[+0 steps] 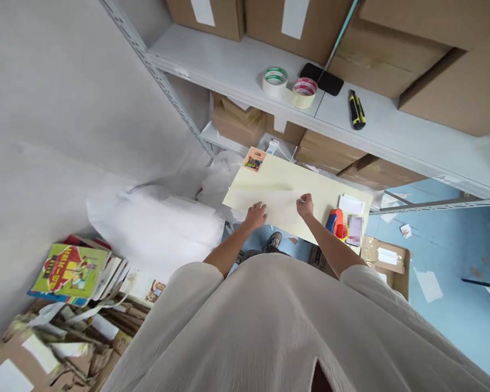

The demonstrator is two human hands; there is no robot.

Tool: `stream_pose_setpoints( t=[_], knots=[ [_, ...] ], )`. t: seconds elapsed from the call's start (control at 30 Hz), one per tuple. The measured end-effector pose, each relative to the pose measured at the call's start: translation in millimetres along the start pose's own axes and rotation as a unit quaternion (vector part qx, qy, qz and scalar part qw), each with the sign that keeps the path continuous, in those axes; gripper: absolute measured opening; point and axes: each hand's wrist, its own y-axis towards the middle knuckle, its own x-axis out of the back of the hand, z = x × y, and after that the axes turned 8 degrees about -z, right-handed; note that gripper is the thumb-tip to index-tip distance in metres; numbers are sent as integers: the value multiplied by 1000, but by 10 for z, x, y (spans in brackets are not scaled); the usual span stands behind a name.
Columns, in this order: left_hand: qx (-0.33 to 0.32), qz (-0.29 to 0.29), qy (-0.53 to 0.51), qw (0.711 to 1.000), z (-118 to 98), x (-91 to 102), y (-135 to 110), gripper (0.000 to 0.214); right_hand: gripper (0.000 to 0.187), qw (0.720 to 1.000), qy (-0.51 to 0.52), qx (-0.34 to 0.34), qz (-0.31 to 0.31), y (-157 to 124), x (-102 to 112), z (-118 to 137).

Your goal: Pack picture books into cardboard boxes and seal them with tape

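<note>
A thin, whitish, translucent sheet (278, 208) lies across the front of the pale yellow table (310, 182). My left hand (256, 215) rests on its left part, fingers stretched forward. At the sheet's right end, my right hand (305, 205) is closed, with the edge of the sheet pinched in its fingers. A small card with a colourful picture (255, 159) is at the table's far left corner. To the right of my right arm are a red and blue tape dispenser (336, 223), a white pad (351, 204) and a blurred-out phone-like item (355, 230).
Above the table, a grey metal shelf (228, 65) carries cardboard boxes (294, 27), two tape rolls (305, 92), a black phone-like object (322, 79) and a utility knife (356, 110). White wrapping material (159, 228) and stacked books (71, 272) are left; an open carton (400, 261) sits right.
</note>
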Motion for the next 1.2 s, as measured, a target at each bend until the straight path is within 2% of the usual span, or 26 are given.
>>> stream_pose_setpoints(
  t=[0.2,0.33,0.4,0.5,0.57,0.63,0.7,0.77,0.87,1.0,1.07,1.2],
  knots=[
    [0,74,84,994,-224,-149,311,56,21,998,12,-45,-40,373,201,-309],
    [8,102,118,988,-294,-218,432,61,24,998,-13,-57,-23,475,310,-390],
    [21,119,124,985,-288,-252,476,68,27,998,-52,-39,-27,465,355,-411],
    [31,151,128,980,-227,-285,526,80,30,991,-128,26,-38,382,390,-427],
    [20,165,132,977,-156,-288,554,85,31,983,-165,78,14,296,380,-423],
    [1,171,137,976,-66,-276,582,88,35,969,-189,117,105,196,340,-406],
    [-26,170,141,975,33,-253,616,91,41,951,-217,124,181,86,279,-378],
    [-55,165,140,975,126,-219,656,94,47,936,-246,114,223,-23,211,-346],
    [-88,154,129,976,229,-137,731,91,51,926,-273,94,244,-152,127,-295],
    [-104,134,82,982,313,79,932,68,49,926,-289,68,234,-223,76,-207],
    [-68,101,59,991,366,255,1115,59,48,928,-291,60,225,-237,68,-153],
    [69,-1,58,996,545,695,1601,46,46,936,-288,45,199,-290,55,-39]
  ],
)
